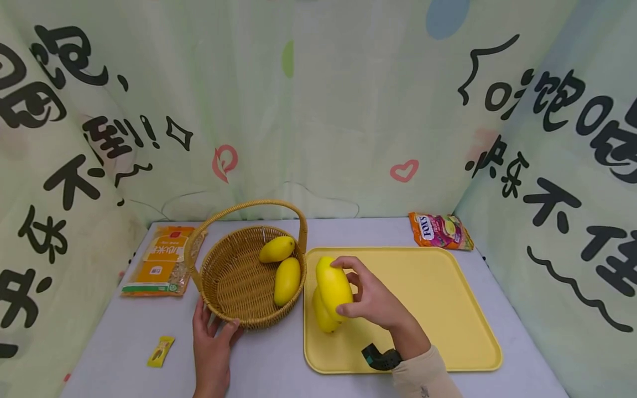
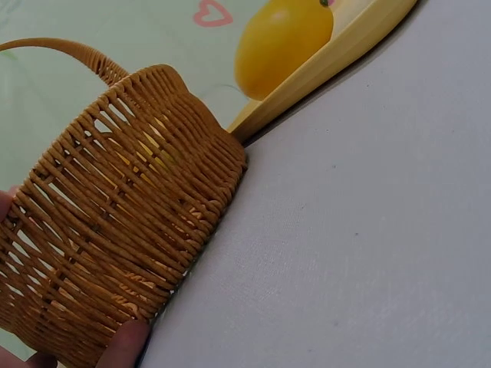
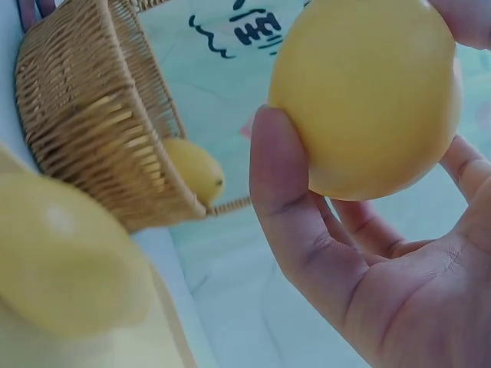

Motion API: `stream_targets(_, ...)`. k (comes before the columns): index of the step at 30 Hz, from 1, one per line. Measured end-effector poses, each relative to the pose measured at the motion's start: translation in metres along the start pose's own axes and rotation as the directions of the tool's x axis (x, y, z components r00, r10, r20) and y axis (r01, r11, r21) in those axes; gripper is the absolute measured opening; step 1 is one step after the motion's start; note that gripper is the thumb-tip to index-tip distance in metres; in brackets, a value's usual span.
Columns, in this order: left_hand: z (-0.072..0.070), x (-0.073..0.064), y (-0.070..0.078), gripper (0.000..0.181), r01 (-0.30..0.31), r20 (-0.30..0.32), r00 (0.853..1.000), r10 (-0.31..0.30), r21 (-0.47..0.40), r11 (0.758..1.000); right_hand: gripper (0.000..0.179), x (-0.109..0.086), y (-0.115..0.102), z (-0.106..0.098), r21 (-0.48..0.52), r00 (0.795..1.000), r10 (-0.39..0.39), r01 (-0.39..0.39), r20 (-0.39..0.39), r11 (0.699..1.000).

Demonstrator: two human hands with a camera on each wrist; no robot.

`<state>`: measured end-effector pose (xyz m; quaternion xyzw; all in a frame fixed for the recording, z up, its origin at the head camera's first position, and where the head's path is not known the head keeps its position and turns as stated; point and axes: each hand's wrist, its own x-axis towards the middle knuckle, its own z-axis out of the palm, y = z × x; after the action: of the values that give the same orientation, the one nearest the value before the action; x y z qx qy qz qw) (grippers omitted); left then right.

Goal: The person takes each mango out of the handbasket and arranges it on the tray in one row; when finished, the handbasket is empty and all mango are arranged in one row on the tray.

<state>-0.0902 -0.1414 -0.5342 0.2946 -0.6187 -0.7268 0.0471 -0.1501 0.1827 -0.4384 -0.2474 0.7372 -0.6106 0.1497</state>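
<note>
Yellow, the held fruit (image 1: 332,283) sits between the pinching fingertips of our right hand (image 1: 370,298); we should press evenly, clear of the second fruit (image 1: 321,317) below them, steadying the basket (image 1: 229,282) our left hand (image 1: 214,342) grips.

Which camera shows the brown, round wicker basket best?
The head view: the brown, round wicker basket shows nearly whole from above, arched handle included. The left wrist view shows its outer side; the right wrist view, cropped side and rim.
</note>
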Motion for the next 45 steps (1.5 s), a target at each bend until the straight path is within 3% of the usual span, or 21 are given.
stream_targets(8, 0.0, 0.0, -0.001, 0.109, 0.02, -0.013, 1.0, -0.02, 0.002, 1.0, 0.078, -0.024, 0.014, -0.015, -0.001, 0.996, 0.051, -0.051, -0.073, 0.999)
stream_targets(15, 0.001, -0.001, 0.001, 0.108, 0.004, -0.011, 1.0, -0.004, 0.013, 1.0, 0.076, -0.042, 0.025, -0.027, 0.001, 0.987, 0.072, -0.072, -0.146, 0.997)
stream_targets(23, 0.002, -0.001, 0.001, 0.107, 0.002, -0.008, 1.0, -0.002, 0.013, 1.0, 0.078, -0.056, 0.037, -0.032, -0.02, 0.963, 0.17, -0.178, -0.211, 0.984)
stream_targets(33, 0.001, -0.002, 0.001, 0.106, -0.002, -0.003, 1.0, 0.002, 0.01, 1.0, 0.078, -0.056, 0.047, -0.03, -0.068, 0.917, 0.276, -0.307, -0.287, 0.949)
stream_targets(39, 0.001, -0.003, 0.0, 0.107, -0.003, 0.001, 1.0, 0.003, 0.0, 1.0, 0.076, -0.051, 0.054, -0.024, -0.153, 0.894, 0.294, -0.36, -0.337, 0.921)
stream_targets(45, 0.001, -0.002, 0.001, 0.107, -0.004, -0.003, 1.0, 0.004, 0.003, 1.0, 0.073, -0.043, 0.059, -0.017, -0.269, 0.889, 0.269, -0.38, -0.371, 0.885)
